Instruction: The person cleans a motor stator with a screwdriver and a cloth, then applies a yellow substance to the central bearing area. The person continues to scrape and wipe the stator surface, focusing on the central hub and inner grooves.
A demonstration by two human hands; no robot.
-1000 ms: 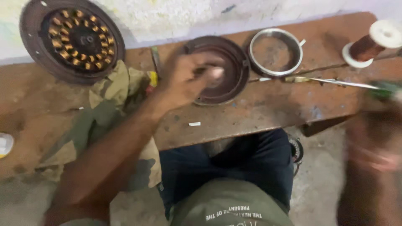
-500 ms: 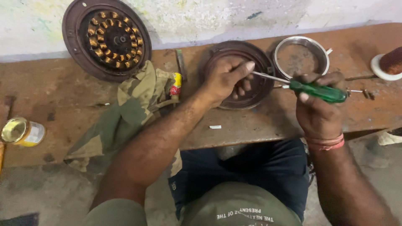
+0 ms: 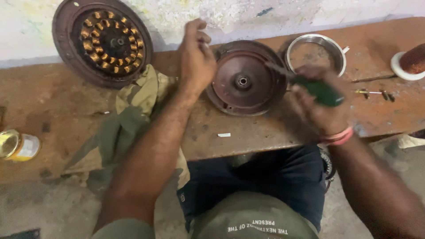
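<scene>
Across the worn wooden bench we read from left to right, placing everything by the round rust-brown motor cover that lies flat near the bench's middle. Far to the left of that cover a small brass-coloured tin sits at the picture's edge. Up and to the left of the cover, a second disc with a ring of copper windings leans against the pale wall. Between that disc and the cover, an olive-green rag lies crumpled and spills over the bench's front edge. Our left hand hovers just at the cover's upper left rim, fingers curled close together; we cannot tell whether they pinch something small. Our right hand is just right of the cover, closed around a green-handled screwdriver. The tool's long axis slants up and to the left, toward the hub hole at the cover's centre, so the right hand is the one working toward it. The blade is blurred, and we cannot tell whether it touches the cover. Beyond the cover to the upper right lies a shiny metal ring, then thin metal tools, and a spool of copper wire cut off by the picture's right edge.
</scene>
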